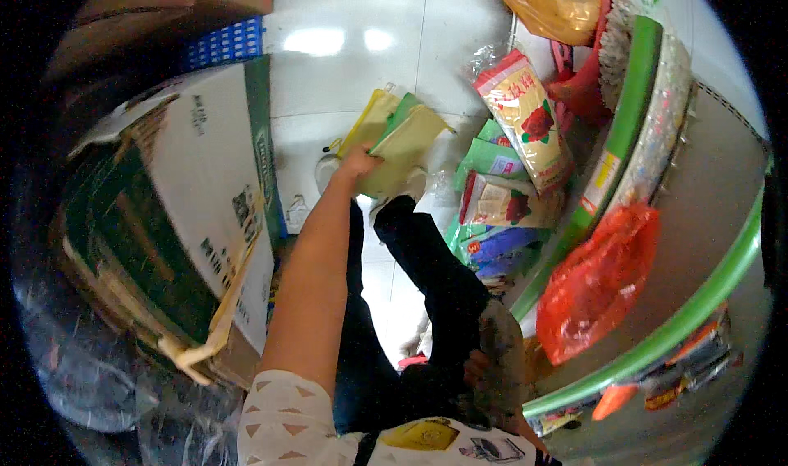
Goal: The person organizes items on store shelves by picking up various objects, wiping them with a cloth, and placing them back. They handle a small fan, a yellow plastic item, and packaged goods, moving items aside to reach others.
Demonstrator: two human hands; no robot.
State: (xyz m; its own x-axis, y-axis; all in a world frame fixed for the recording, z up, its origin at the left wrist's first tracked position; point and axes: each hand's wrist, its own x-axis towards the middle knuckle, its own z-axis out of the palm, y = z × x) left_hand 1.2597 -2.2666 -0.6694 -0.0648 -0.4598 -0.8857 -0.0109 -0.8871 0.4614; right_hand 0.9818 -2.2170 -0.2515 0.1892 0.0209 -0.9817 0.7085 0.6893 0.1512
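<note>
My left hand (357, 166) is stretched out ahead over the white tiled floor (353, 64), shut on a small stack of flat yellow and green packets (398, 137). Just beyond the packets my shoes show at the ends of my dark trouser legs (427, 261). My right hand (474, 367) appears only as a small patch low down by my thigh, against patterned fabric; its fingers are hidden. To the right of the held packets, several more packets (501, 203) lie heaped on the floor, and a long yellow one with a red rose picture (529, 121) leans on the shelf.
A large open cardboard box (197, 220), white and green, stands close on my left, with a blue crate (226, 43) behind it. Green-edged shelves (632, 113) curve along the right, holding a red plastic bag (599, 289) and an orange bag (554, 2).
</note>
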